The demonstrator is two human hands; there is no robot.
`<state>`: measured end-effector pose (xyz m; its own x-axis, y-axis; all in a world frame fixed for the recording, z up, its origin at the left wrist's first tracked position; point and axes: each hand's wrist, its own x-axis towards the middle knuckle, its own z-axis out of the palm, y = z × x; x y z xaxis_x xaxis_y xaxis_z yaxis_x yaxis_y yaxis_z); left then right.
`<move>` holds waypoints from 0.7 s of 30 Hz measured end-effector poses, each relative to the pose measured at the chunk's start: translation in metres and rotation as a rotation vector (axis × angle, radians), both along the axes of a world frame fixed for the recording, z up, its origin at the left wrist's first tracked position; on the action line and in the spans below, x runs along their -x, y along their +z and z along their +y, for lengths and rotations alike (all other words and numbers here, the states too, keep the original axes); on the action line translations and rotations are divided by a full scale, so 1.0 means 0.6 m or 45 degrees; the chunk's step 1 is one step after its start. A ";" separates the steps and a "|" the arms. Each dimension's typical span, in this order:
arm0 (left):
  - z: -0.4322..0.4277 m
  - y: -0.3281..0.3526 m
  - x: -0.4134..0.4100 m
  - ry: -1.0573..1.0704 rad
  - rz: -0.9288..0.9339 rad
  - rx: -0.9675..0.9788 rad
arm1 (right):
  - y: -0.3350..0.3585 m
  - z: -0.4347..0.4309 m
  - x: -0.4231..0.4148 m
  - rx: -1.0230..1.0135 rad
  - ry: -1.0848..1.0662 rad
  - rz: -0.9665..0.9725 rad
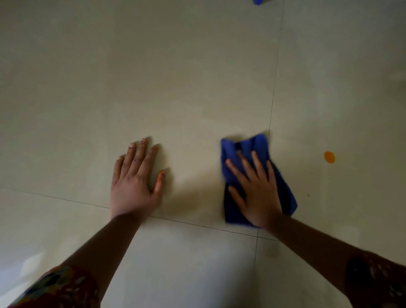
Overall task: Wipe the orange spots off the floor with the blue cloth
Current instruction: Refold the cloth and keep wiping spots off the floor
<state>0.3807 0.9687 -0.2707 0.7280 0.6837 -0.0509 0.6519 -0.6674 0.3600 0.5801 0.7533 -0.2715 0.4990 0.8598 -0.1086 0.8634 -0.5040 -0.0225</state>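
Note:
A folded blue cloth (250, 149) lies on the pale tiled floor (175, 88), right of centre. My right hand (254, 189) presses flat on the cloth with its fingers spread straight. My left hand (136, 180) rests flat on the bare floor to the left, fingers straight, holding nothing. One round orange spot (329, 157) sits on the floor to the right of the cloth, apart from it. A tiny dark orange speck (308, 195) lies lower down, closer to the cloth.
Dark grout lines cross the floor, meeting near my right wrist (257, 237). A small blue object (258, 2) shows at the top edge, cut off by the frame. Patterned sleeves cover my upper forearms.

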 end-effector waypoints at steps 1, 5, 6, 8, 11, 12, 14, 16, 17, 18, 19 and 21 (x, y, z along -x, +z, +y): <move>0.000 0.001 0.000 0.010 -0.003 -0.009 | 0.003 -0.006 0.004 0.001 0.117 0.034; 0.000 -0.002 0.001 -0.003 -0.026 -0.035 | 0.001 0.060 -0.065 -0.020 0.074 0.008; 0.001 -0.003 0.002 -0.003 -0.036 -0.038 | 0.000 0.092 -0.082 -0.053 -0.070 -0.003; 0.001 -0.005 0.002 -0.004 -0.045 -0.045 | -0.003 0.163 -0.094 -0.099 -0.296 -0.035; 0.004 -0.006 0.007 -0.025 -0.119 -0.035 | -0.005 0.242 -0.018 -0.124 -0.216 0.027; 0.006 -0.005 0.008 -0.020 -0.221 0.004 | -0.003 0.243 0.025 -0.151 -0.067 0.055; 0.004 0.001 0.015 0.060 -0.442 0.097 | -0.002 0.192 0.105 -0.180 0.280 0.064; -0.004 0.010 0.032 0.198 -0.559 0.133 | -0.004 0.119 0.112 -0.156 0.418 0.064; -0.012 0.017 0.054 0.247 -0.569 0.136 | -0.005 0.093 0.096 -0.146 0.416 0.057; -0.022 0.021 0.076 0.259 -0.544 0.143 | -0.005 0.079 0.068 -0.127 0.379 0.024; -0.037 0.026 0.109 0.235 -0.483 0.146 | -0.005 0.071 0.045 -0.098 0.309 -0.005; -0.067 0.032 0.177 0.133 -0.339 0.123 | -0.004 0.083 0.011 -0.047 0.078 -0.003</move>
<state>0.2746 0.9285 -0.2513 0.6504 0.7569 0.0639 0.5894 -0.5560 0.5861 0.5737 0.8029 -0.2740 0.4454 0.8922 -0.0752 0.8928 -0.4488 -0.0376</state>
